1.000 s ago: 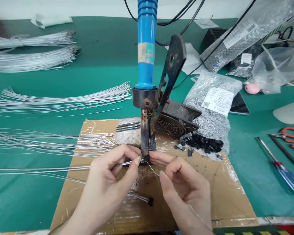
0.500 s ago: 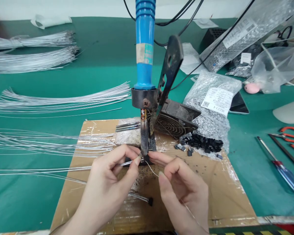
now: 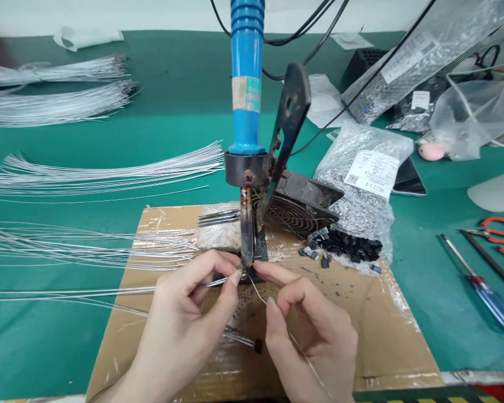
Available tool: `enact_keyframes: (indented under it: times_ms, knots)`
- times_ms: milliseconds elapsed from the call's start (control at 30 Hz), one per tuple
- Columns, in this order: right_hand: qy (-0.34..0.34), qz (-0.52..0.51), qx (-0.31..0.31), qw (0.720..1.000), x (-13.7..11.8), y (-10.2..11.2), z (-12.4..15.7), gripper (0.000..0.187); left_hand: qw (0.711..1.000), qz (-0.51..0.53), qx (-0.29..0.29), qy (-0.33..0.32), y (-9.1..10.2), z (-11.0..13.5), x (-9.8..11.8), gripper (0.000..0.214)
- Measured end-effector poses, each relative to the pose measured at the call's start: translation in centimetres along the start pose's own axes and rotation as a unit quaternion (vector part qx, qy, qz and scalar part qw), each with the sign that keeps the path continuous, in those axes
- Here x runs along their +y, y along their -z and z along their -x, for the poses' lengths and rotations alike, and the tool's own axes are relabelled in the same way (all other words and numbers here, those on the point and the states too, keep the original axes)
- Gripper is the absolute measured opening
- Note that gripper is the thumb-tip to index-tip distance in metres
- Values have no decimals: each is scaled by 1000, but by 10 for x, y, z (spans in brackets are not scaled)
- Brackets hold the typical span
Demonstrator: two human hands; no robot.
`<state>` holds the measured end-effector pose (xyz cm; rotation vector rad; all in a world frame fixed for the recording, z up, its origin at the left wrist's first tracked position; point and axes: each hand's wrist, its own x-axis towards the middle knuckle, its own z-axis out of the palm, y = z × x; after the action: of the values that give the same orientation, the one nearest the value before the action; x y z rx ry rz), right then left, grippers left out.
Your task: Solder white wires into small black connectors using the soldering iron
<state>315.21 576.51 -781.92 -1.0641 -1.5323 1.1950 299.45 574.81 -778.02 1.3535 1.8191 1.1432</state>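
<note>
A blue-handled soldering iron [image 3: 247, 89] is clamped upright in a black metal stand [image 3: 291, 112], its dark tip pointing down between my hands. My left hand [image 3: 193, 308] pinches thin grey wires [image 3: 138, 290] just left of the tip; whatever small part sits at their ends is hidden by the fingertips. A thin strand of solder wire [image 3: 258, 292] is pinched between thumb and finger of my right hand [image 3: 315, 330]. Its far end reaches the tip, and its tail runs down over the palm. Below my left hand lie wires ending in a black connector [image 3: 257, 346].
Cardboard [image 3: 386, 336] covers the work area. Several bundles of grey wire [image 3: 121, 168] lie left. Behind the iron stands a black fan [image 3: 304, 204], beside loose black connectors [image 3: 348, 244] and a bubble-wrap bag [image 3: 365, 145]. A screwdriver [image 3: 487, 296] and red-handled pliers [image 3: 499, 230] lie right.
My right thumb and the strand of solder wire have shifted slightly left, toward the tip. My left hand holds almost the same place.
</note>
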Motion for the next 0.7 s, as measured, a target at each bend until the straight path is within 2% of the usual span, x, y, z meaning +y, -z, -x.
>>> enact_keyframes:
  times_ms: [300,700]
  knots:
    - [-20,3,14,1000,-3,-2,0,18,1000,-5,0,17,0,1,3,16]
    - [-9,8,21,1000,-4,-2,-1,17,1000,9,2,21,0,2,2,15]
